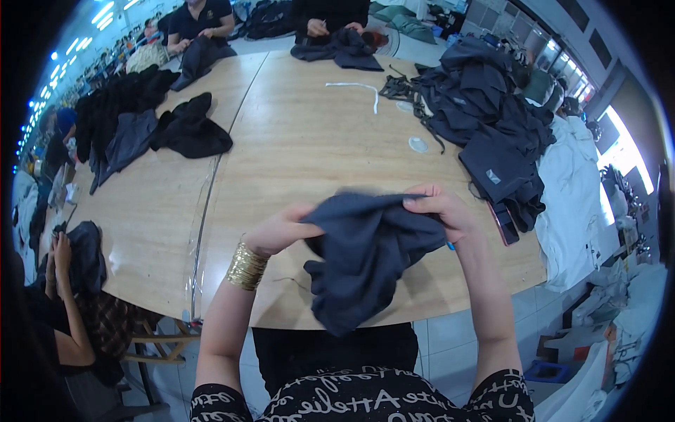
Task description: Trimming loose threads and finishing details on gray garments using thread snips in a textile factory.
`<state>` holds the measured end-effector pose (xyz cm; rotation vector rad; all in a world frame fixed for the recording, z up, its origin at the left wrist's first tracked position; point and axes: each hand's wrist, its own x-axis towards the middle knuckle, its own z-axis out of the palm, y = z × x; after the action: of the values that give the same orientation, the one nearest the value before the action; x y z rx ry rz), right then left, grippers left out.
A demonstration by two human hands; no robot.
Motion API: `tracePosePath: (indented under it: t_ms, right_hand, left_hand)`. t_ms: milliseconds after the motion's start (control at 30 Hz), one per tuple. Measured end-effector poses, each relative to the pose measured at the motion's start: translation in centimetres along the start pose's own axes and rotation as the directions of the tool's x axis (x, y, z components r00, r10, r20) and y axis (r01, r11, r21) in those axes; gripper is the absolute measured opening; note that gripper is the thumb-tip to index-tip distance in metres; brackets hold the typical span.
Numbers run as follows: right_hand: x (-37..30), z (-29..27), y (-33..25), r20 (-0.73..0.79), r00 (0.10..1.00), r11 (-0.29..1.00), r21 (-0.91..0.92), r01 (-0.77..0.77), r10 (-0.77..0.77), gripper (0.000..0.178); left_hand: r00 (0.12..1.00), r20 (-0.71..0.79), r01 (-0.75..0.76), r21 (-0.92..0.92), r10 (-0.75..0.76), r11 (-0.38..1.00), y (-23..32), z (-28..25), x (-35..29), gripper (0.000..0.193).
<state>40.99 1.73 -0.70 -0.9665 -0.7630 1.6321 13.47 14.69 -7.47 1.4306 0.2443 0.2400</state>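
Between my two hands hangs a dark navy garment, bunched and folded, over the near edge of the wooden table. My left hand, with a gold coiled bracelet at its wrist, grips the garment's left side; its fingertips are partly hidden by the cloth. My right hand pinches the upper right edge, thumb on top. The lower part of the cloth dangles loose toward me. What kind of garment it is, I cannot make out.
Dark garments are heaped at the right, beside a phone and white cloth. Black garments lie at the left. A white strip lies on the table. Co-workers handle cloth at the far side and left edge.
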Motion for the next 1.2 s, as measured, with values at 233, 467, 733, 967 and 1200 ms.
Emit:
tracePosePath:
  t_ms: [233, 467, 733, 967, 1200]
  right_hand:
    - [3.6, -2.7, 6.2, 0.476, 0.874, 0.994, -0.087, -0.065, 0.098, 0.04]
    - [-0.2, -0.4, -1.1, 0.092, 0.879, 0.869, 0.231, 0.437, -0.467, 0.041]
    - [-2.2, 11.4, -5.4, 0.907, 0.414, 0.718, -0.339, 0.608, 0.078, 0.027]
    - [-2.6, 7.6, -4.3, 0.02, 0.969, -0.709, -0.678, 0.193, 0.245, 0.012]
    - [0.4, 4.7, -2.9, 0.241, 0.97, -0.931, -0.361, 0.048, -0.043, 0.008]
  left_hand:
    - [0.659, 0.067, -0.307, -0.885, 0.749, 0.35, 2.2, 1.3, 2.4, 0.066]
    - [0.966, -0.115, -0.247, -0.164, 0.23, 0.955, 3.2, -2.3, -3.3, 0.054]
    - [0.961, 0.222, -0.237, 0.968, -0.166, -0.077, 5.5, 6.8, -1.3, 0.069]
    - [0.951, 0.149, -0.145, 0.989, 0.27, -0.034, 1.1, -1.8, -3.5, 0.048]
    - [0.904, 0.367, -0.273, 0.889, -0.217, 0.367, 12.9, 9.8, -4.8, 0.061]
